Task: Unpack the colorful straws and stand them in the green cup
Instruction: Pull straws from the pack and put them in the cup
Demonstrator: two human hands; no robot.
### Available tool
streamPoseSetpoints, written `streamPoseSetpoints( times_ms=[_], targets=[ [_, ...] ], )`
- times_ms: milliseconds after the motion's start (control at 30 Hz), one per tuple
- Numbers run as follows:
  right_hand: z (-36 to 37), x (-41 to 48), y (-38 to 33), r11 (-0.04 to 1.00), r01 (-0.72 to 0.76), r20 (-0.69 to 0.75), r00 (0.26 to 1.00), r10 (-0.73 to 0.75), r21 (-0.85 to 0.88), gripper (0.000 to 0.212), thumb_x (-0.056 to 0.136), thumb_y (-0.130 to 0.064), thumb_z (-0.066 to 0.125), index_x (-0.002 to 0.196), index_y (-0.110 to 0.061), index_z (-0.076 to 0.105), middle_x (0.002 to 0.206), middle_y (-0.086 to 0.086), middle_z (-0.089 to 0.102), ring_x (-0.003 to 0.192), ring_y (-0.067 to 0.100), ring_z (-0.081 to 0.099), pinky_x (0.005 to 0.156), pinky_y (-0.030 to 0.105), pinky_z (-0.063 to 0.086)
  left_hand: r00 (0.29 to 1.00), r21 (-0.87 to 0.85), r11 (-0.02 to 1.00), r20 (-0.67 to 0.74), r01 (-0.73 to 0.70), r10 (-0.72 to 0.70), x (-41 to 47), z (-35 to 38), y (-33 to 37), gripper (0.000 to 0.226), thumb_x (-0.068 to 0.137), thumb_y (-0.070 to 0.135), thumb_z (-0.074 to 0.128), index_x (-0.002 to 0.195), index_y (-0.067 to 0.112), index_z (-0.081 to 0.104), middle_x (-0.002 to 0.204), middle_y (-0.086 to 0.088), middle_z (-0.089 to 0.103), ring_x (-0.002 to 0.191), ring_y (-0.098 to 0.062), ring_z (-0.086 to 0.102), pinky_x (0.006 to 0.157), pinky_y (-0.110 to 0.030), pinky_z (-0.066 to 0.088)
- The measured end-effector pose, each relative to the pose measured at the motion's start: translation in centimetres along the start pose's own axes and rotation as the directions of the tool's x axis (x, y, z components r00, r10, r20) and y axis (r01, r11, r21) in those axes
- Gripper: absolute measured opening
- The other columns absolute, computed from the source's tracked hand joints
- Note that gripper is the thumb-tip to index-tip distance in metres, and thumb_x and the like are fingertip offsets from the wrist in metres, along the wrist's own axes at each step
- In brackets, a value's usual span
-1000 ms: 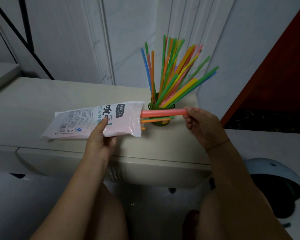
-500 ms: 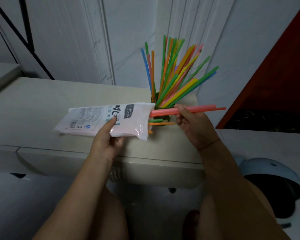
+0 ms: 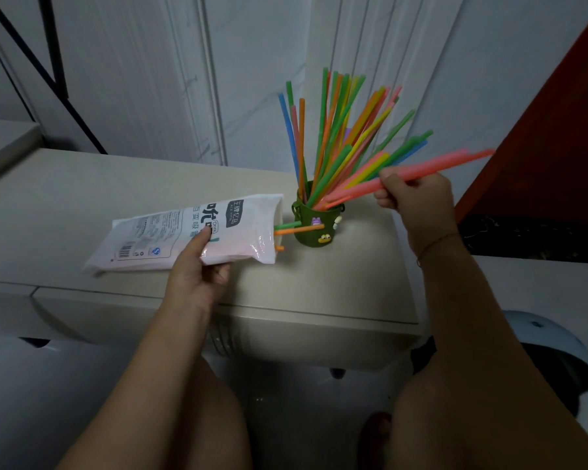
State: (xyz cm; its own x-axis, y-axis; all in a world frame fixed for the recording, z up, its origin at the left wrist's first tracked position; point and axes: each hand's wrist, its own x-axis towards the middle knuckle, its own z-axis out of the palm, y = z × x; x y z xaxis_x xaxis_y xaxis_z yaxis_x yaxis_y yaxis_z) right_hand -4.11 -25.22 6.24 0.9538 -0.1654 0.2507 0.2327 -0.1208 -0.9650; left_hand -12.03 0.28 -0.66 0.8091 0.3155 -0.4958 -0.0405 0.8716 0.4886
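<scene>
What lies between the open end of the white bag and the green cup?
In the head view, a green straw and an orange straw poke out of the white bag across that gap; the orange one passes before the green cup.

A second ago the right hand (image 3: 416, 201) pinched the pink and orange straws (image 3: 448, 162) level, with their left ends inside the mouth of the straw bag (image 3: 190, 232). Half a second later they had slid further out to the right. Now they are clear of the bag altogether. The hand has risen and moved a little to the right, and the straws slant up to the right with their lower tips at the rim of the green cup (image 3: 314, 228). The bag drifted slightly right midway and has returned to where it was.
</scene>
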Motion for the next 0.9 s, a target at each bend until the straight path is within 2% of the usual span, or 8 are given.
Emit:
streamPoseSetpoints(
  times_ms=[100,233,367,467,600,667,900],
  targets=[
    [2.0,0.2,1.1,0.996,-0.029,0.085,0.996,0.036,-0.088,0.014,0.089,-0.008,0.059,0.096,0.003,0.064,0.062,0.006,0.06,0.045,0.001,0.059,0.053,0.014,0.053,1.0,-0.013,1.0,0.017,0.007,-0.007,-0.1,0.2,-0.1,0.013,0.086,0.004,0.063,0.094,0.014,0.065,0.073,-0.003,0.076,0.065,-0.014,0.073,0.062,-0.032,0.06],
    [3.7,0.5,2.4,0.979,-0.091,0.125,0.986,0.115,-0.185,0.018,0.089,-0.011,0.059,0.095,0.004,0.065,0.058,0.004,0.056,0.038,-0.002,0.053,0.043,0.012,0.044,0.998,-0.035,0.999,0.054,0.018,-0.016,-0.2,0.4,-0.4,0.017,0.086,0.003,0.063,0.1,0.013,0.064,0.078,-0.005,0.076,0.07,-0.016,0.074,0.063,-0.033,0.061],
    [4.1,0.9,3.0,0.957,-0.1,0.164,0.975,0.148,-0.271,0.016,0.087,-0.015,0.061,0.085,0.0,0.066,0.055,0.003,0.055,0.036,0.001,0.051,0.043,0.017,0.042,0.997,-0.041,0.999,0.079,0.018,-0.014,-0.2,0.7,-0.7,0.015,0.087,0.004,0.061,0.098,0.013,0.064,0.076,-0.004,0.076,0.068,-0.015,0.073,0.056,-0.031,0.059],
    [3.7,0.5,2.8,0.969,-0.105,0.186,0.971,0.148,-0.223,0.015,0.085,-0.015,0.065,0.073,-0.007,0.063,0.055,0.006,0.056,0.038,0.003,0.051,0.044,0.019,0.044,0.995,-0.039,0.999,0.097,0.01,-0.006,-0.1,0.7,-0.8,0.021,0.088,0.004,0.06,0.107,0.013,0.063,0.078,-0.003,0.076,0.07,-0.014,0.074,0.053,-0.029,0.057],
    [2.9,-0.3,2.5,0.995,-0.043,0.054,0.997,0.048,-0.092,0.015,0.086,-0.013,0.063,0.08,0.0,0.062,0.055,0.008,0.057,0.038,0.003,0.053,0.044,0.017,0.048,0.996,-0.059,0.998,0.093,0.004,0.002,0.0,0.7,-0.9,0.034,0.087,0.003,0.062,0.119,0.013,0.06,0.085,-0.005,0.076,0.076,-0.016,0.074,0.056,-0.033,0.059],
    [3.1,-0.6,2.8,0.995,-0.003,0.02,1.0,0.005,-0.096,0.012,0.087,-0.011,0.061,0.082,0.001,0.06,0.055,0.007,0.058,0.04,0.003,0.055,0.045,0.017,0.049,0.995,-0.061,0.998,0.103,0.008,-0.002,-0.1,0.8,-1.1,0.035,0.087,0.003,0.061,0.12,0.013,0.059,0.086,-0.005,0.076,0.077,-0.017,0.074,0.056,-0.033,0.059],
    [4.4,-0.6,3.8,0.992,-0.055,0.063,0.996,0.062,-0.117,0.01,0.088,-0.008,0.059,0.083,0.001,0.06,0.057,0.007,0.059,0.041,0.004,0.057,0.046,0.017,0.049,0.995,-0.064,0.998,0.098,0.015,-0.009,-0.7,1.4,-1.5,0.042,0.086,-0.001,0.061,0.126,0.012,0.057,0.089,-0.007,0.075,0.078,-0.019,0.074,0.058,-0.034,0.059]
  ],
)
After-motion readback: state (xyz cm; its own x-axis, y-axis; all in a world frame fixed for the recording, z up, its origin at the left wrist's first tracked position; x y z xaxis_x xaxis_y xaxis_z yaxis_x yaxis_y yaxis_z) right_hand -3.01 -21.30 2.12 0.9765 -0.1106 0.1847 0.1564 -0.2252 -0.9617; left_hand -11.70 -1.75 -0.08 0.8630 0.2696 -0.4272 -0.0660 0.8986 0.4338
